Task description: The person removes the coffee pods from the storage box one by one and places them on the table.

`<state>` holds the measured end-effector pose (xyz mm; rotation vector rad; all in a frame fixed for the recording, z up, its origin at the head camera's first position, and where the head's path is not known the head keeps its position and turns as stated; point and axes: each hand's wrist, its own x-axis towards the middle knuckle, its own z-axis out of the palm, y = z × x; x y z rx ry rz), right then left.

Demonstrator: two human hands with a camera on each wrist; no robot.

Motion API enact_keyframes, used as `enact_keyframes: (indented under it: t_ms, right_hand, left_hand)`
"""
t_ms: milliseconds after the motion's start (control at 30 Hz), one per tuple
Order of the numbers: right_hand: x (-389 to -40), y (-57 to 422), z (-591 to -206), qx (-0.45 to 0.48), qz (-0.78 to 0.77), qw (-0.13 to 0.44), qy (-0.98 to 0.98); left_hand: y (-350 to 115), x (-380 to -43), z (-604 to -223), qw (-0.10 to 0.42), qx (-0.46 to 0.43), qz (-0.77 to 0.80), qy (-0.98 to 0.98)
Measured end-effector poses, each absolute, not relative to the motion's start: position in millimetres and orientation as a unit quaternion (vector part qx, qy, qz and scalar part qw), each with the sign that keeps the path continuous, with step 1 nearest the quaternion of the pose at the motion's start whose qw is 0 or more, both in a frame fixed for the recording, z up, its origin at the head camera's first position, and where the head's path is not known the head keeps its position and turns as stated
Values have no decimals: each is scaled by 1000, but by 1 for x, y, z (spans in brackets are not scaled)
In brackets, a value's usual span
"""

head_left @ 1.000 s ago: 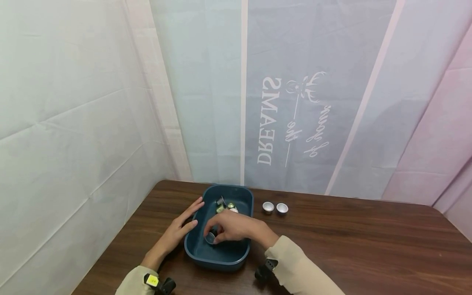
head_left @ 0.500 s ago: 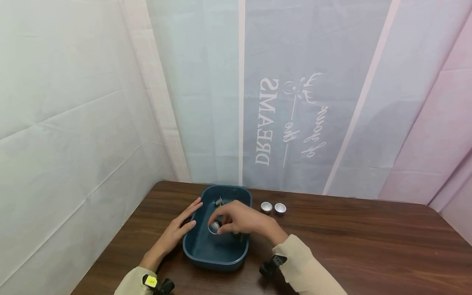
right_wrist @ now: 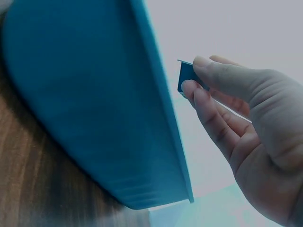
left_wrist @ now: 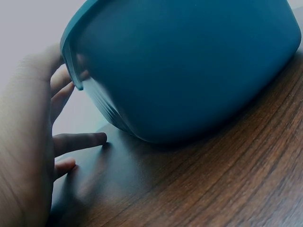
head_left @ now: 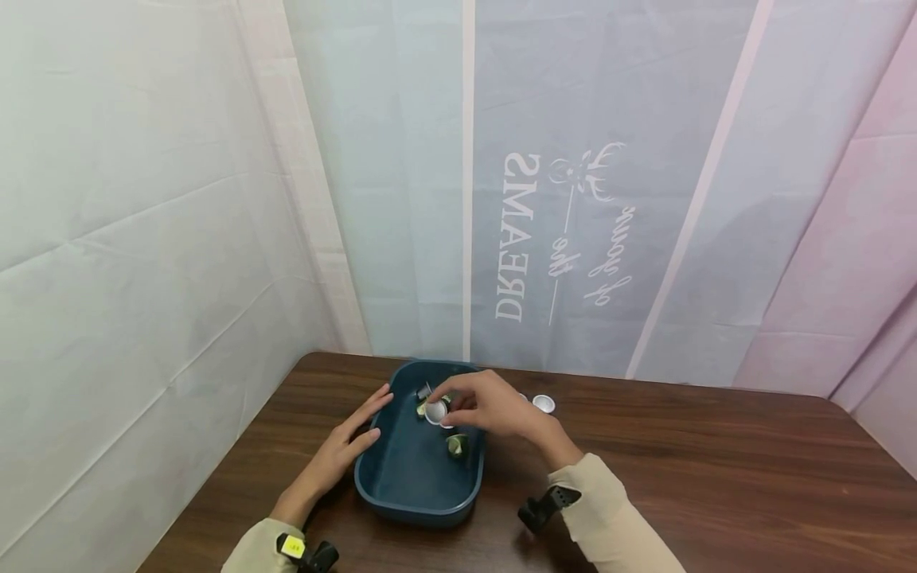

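My right hand (head_left: pixel 494 406) pinches a coffee capsule (head_left: pixel 435 412) between thumb and fingertips, over the far part of a blue plastic bin (head_left: pixel 372 493). Its pale round lid faces the head camera; seen from the right wrist, the capsule (right_wrist: pixel 186 76) is dark and sits above the rim. Below, inside the bin, lie several more capsules, including a green one (head_left: pixel 457 446) and a grey one (head_left: pixel 423 393); my right hand partly hides some. My left hand (head_left: pixel 340 450) rests at the bin's left rim, fingers extended, and some of its fingers (left_wrist: pixel 80 142) reach down beside the wall.
Right of the bin stand two silver-topped capsules on the dark wooden table (head_left: pixel 680 469); the right one (head_left: pixel 544 404) shows fully, the other is mostly behind my right hand. A printed curtain (head_left: pixel 401 199) hangs behind the table, and a white cloth (head_left: pixel 158 239) at the left.
My right hand has lifted the capsule from the bin's near middle and carried it toward the far right. The green capsule below has come into view. My left hand stays put.
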<state>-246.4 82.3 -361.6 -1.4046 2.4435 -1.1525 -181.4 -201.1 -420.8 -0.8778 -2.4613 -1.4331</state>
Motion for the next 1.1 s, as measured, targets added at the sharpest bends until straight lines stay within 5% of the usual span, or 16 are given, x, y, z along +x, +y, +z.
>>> enact_keyframes:
  t_ms: [767, 1100]
  right_hand:
    - [-258, 156, -365, -330, -510, 9, 794]
    - [-259, 185, -372, -308, -539, -18, 783]
  left_hand:
    - [-201, -181, -417, 78, -299, -475, -824]
    - [-211, -200, -448, 79, -300, -476, -823]
